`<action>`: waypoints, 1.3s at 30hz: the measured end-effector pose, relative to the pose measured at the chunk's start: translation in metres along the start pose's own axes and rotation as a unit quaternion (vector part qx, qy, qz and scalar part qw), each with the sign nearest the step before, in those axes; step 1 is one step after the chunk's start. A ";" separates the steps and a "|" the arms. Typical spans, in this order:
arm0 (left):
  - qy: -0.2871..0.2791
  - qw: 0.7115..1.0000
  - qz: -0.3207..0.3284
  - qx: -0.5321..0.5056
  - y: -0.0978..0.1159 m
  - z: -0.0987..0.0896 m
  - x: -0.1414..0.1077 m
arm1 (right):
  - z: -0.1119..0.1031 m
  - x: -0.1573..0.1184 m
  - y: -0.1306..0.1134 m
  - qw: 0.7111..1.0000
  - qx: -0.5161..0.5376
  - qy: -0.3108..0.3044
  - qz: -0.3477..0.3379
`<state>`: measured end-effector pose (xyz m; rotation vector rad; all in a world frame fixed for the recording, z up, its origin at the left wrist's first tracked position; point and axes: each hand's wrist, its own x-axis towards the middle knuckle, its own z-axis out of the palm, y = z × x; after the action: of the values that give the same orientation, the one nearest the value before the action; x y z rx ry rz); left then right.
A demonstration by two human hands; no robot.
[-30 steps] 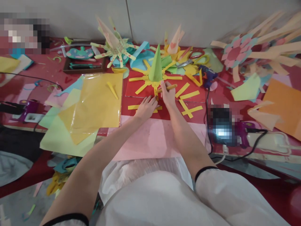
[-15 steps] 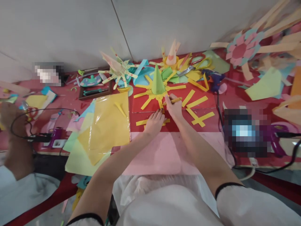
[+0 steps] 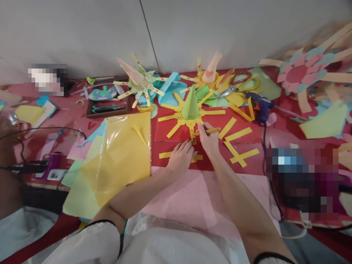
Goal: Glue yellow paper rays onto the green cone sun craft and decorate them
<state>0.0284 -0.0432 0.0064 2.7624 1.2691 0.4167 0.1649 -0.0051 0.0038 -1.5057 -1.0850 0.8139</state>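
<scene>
Strips of yellow paper point(image 3: 165, 118) ring the green paper cone point(image 3: 190, 105), loose ones point(image 3: 239, 134) remain apart, and my right hand point(image 3: 209, 142) grips a slim orange-brown pencil point(image 3: 213, 130), left hand point(image 3: 180, 158) open.

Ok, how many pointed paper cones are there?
3: a light green paper cone, nearest, in the middle; a pale pink paper cone, farther back left; and a heart-marked peach paper cone, farther back right. Others may be hidden.
</scene>
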 end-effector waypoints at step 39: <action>0.053 0.996 0.024 -0.074 -0.009 0.000 -0.002 | -0.003 0.000 0.001 0.998 -0.029 0.021 -0.042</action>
<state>0.0204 -0.0393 0.0048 2.6825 1.1423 0.6420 0.1678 -0.0064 0.0038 -1.5083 -1.1419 0.6943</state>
